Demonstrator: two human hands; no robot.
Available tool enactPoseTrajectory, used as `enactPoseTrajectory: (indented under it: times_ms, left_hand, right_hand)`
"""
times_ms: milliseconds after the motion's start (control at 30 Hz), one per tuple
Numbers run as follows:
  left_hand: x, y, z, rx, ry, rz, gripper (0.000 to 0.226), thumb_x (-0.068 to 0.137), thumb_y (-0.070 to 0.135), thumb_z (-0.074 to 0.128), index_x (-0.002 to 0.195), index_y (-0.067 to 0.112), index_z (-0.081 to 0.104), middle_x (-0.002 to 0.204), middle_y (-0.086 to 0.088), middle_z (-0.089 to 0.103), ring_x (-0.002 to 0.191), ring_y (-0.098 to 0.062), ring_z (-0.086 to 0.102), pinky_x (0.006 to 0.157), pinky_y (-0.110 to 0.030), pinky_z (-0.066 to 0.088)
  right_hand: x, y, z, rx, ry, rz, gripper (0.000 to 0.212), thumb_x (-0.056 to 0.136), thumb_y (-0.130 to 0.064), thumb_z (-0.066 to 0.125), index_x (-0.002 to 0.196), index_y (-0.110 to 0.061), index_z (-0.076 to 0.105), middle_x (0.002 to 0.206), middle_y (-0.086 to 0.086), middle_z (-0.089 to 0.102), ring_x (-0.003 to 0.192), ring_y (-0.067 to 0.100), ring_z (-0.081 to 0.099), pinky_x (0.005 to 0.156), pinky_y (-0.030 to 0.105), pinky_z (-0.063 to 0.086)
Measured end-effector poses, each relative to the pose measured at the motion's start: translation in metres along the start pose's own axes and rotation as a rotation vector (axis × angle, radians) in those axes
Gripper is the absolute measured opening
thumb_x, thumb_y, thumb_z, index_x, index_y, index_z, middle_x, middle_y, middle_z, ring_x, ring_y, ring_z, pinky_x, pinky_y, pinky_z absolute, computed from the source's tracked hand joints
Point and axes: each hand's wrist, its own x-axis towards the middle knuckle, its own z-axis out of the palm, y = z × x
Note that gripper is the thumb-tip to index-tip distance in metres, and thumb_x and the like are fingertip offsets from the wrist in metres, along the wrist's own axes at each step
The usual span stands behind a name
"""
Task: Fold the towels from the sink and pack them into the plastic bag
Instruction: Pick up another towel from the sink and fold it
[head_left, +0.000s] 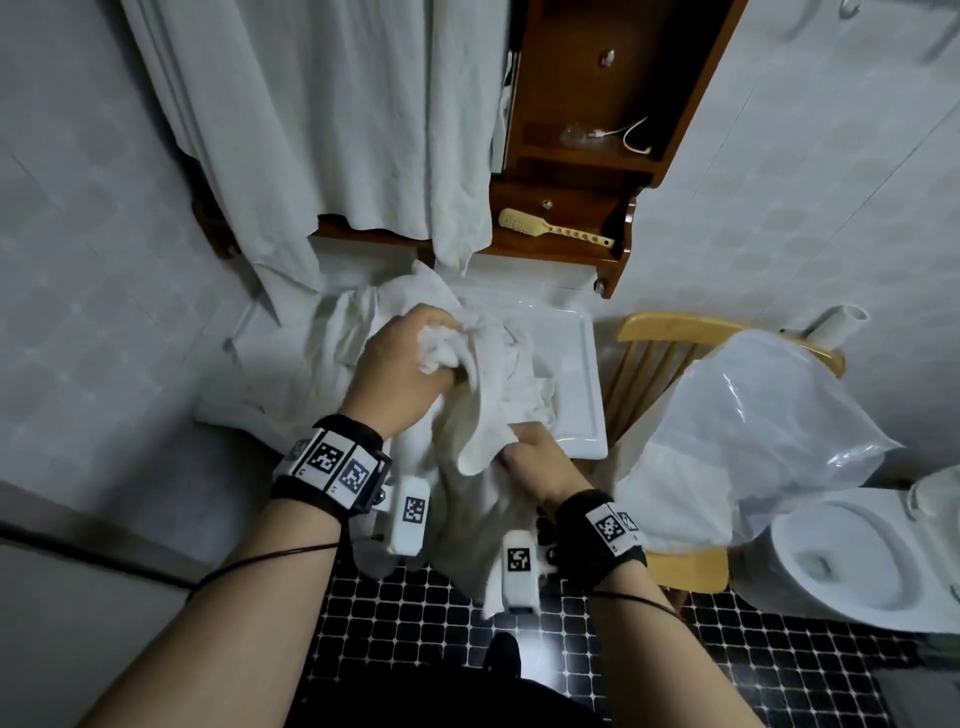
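Two hands hold one white towel (488, 395) over white sink (582, 364). Left hand (400, 364): fingers curled round bunched upper part. Right hand (540, 462): fingers closed on lower edge, at sink's near rim. Heaped cloth (322, 358) fills sink's left side. Plastic bag (769, 415) sits on wooden chair (670, 332), right of sink. Toilet (857, 551) near right. Wooden cabinet (587, 156) far, against pale tiled wall. Black mosaic floor (415, 613) near.
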Motion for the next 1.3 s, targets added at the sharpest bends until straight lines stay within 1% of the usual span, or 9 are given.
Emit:
enactPoseTrajectory:
  times_ms: [167, 300, 400, 533, 633, 800, 967, 1133, 1300]
  left_hand:
    - [-0.007, -0.012, 0.017, 0.039, -0.069, -0.057, 0.071, 0.092, 0.019, 0.074, 0.153, 0.036, 0.041, 0.139, 0.0, 0.062, 0.123, -0.02, 0.06, 0.106, -0.038, 0.049]
    - [-0.008, -0.013, 0.004, -0.014, -0.203, 0.001, 0.063, 0.09, 0.006, 0.075, 0.143, 0.035, 0.057, 0.133, 0.007, 0.064, 0.118, -0.015, 0.061, 0.101, -0.031, 0.05]
    - [-0.01, -0.001, -0.004, -0.103, -0.338, 0.109, 0.039, 0.084, 0.003, 0.084, 0.111, 0.03, 0.078, 0.108, 0.015, 0.077, 0.099, -0.003, 0.068, 0.085, -0.02, 0.05]
    - [-0.01, -0.003, -0.008, -0.144, -0.263, 0.121, 0.043, 0.076, 0.017, 0.094, 0.11, 0.035, 0.076, 0.114, 0.013, 0.074, 0.109, -0.005, 0.065, 0.092, -0.019, 0.047]
    - [-0.01, -0.02, -0.007, -0.017, -0.226, 0.019, 0.058, 0.071, 0.026, 0.096, 0.119, 0.039, 0.066, 0.115, 0.014, 0.068, 0.108, -0.003, 0.064, 0.089, -0.025, 0.052]
    - [-0.021, -0.062, 0.002, 0.289, -0.452, -0.229, 0.037, 0.081, 0.06, 0.075, 0.089, 0.025, 0.07, 0.086, 0.007, 0.074, 0.083, -0.014, 0.07, 0.088, -0.043, 0.059]
    - [-0.035, -0.05, 0.012, 0.258, -0.566, -0.23, 0.025, 0.079, 0.035, 0.084, 0.092, 0.025, 0.066, 0.086, 0.012, 0.071, 0.077, -0.004, 0.066, 0.061, -0.012, 0.046]
    - [-0.027, -0.02, 0.011, -0.135, -0.467, -0.141, 0.063, 0.072, 0.049, 0.095, 0.122, 0.033, 0.06, 0.119, 0.017, 0.067, 0.11, 0.004, 0.062, 0.09, -0.018, 0.05]
    - [-0.025, -0.016, 0.013, -0.208, -0.408, -0.072, 0.078, 0.081, 0.035, 0.091, 0.145, 0.039, 0.045, 0.132, 0.012, 0.061, 0.104, 0.007, 0.064, 0.077, -0.003, 0.048]
  right_hand:
    - [0.004, -0.03, 0.012, 0.386, 0.119, -0.111, 0.032, 0.084, -0.034, 0.066, 0.11, -0.017, 0.063, 0.106, 0.004, 0.073, 0.095, 0.018, 0.07, 0.092, 0.043, 0.057]
    - [0.015, -0.027, 0.003, 0.16, 0.128, -0.314, 0.104, 0.076, -0.019, 0.086, 0.161, -0.032, 0.028, 0.156, -0.004, 0.05, 0.14, 0.008, 0.052, 0.113, 0.031, 0.048]
    - [0.021, -0.024, 0.004, -0.033, -0.095, -0.271, 0.078, 0.065, -0.023, 0.09, 0.137, -0.03, 0.059, 0.121, -0.001, 0.074, 0.112, 0.016, 0.072, 0.097, 0.046, 0.06]
    - [0.018, -0.035, 0.005, -0.277, 0.194, -0.208, 0.032, 0.067, -0.044, 0.083, 0.087, -0.022, 0.072, 0.078, -0.004, 0.075, 0.078, 0.013, 0.072, 0.074, 0.042, 0.06]
    - [0.017, -0.042, -0.003, -0.111, 0.482, -0.201, 0.029, 0.072, -0.041, 0.081, 0.089, -0.019, 0.073, 0.083, -0.003, 0.075, 0.081, 0.018, 0.07, 0.072, 0.033, 0.055]
    - [0.019, -0.046, -0.023, 0.264, 0.684, -0.11, 0.027, 0.069, -0.036, 0.07, 0.089, -0.017, 0.071, 0.087, -0.003, 0.075, 0.085, 0.022, 0.072, 0.082, 0.049, 0.061]
    - [0.013, -0.052, -0.024, 0.3, 0.647, -0.153, 0.019, 0.075, -0.024, 0.07, 0.089, -0.012, 0.07, 0.088, 0.006, 0.074, 0.084, 0.025, 0.073, 0.081, 0.049, 0.062]
    - [0.002, -0.057, -0.017, 0.156, 0.389, -0.341, 0.012, 0.078, -0.005, 0.069, 0.086, -0.014, 0.071, 0.084, 0.008, 0.075, 0.081, 0.026, 0.074, 0.074, 0.051, 0.062]
    - [0.001, -0.049, -0.017, 0.197, 0.297, -0.425, 0.028, 0.069, 0.004, 0.064, 0.089, -0.012, 0.073, 0.091, 0.01, 0.075, 0.089, 0.032, 0.073, 0.078, 0.059, 0.059]
